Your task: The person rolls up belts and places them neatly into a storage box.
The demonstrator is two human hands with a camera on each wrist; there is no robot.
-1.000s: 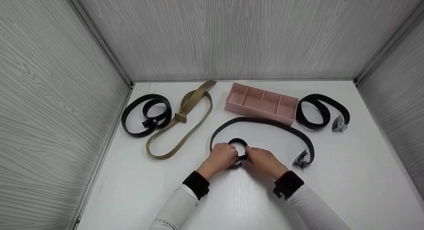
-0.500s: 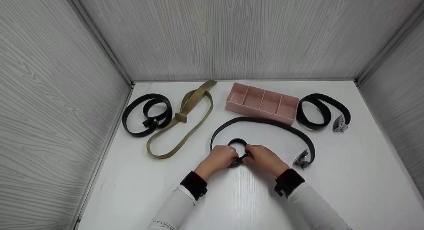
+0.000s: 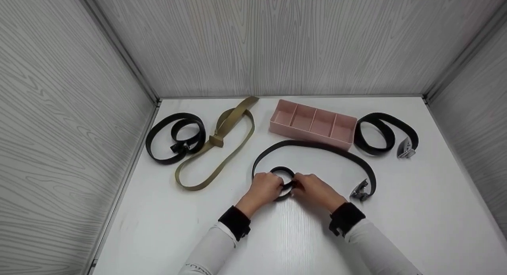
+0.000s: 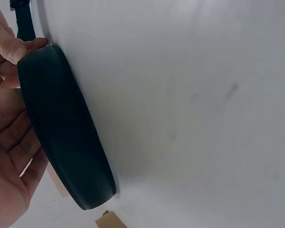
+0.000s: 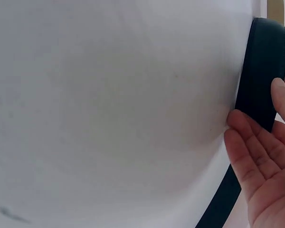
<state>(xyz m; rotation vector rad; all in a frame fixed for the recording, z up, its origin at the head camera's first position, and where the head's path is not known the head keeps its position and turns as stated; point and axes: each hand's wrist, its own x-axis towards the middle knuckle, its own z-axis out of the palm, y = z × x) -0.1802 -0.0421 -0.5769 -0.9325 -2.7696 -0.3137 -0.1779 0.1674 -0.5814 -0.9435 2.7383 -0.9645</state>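
In the head view a long black belt [image 3: 313, 143] stands on its edge on the white table, its tail end curled into small loops at the front. My left hand [image 3: 264, 190] grips these loops from the left, fingers curled into them. From the right, my right hand [image 3: 317, 191] pinches the same loops between thumb and fingers. The belt's silver buckle [image 3: 359, 190] lies free to the right. The right wrist view shows the thumb and fingers of the right hand [image 5: 266, 161] on the belt strap [image 5: 261, 71]. Some fingertips are hidden inside the loops.
A pink four-section tray [image 3: 313, 123] stands behind the belt, close to it. Another coiled black belt [image 3: 374, 133] with a silver buckle lies at the right. At the left are a tan belt [image 3: 235, 160] and a black belt [image 3: 158, 126]. Grey walls [image 3: 253, 45] surround the table.
Both hands stay at the loops with small finger movements. The inner loop closed in slightly, then shifted a little left. The buckle, tray and other belts have stayed put.
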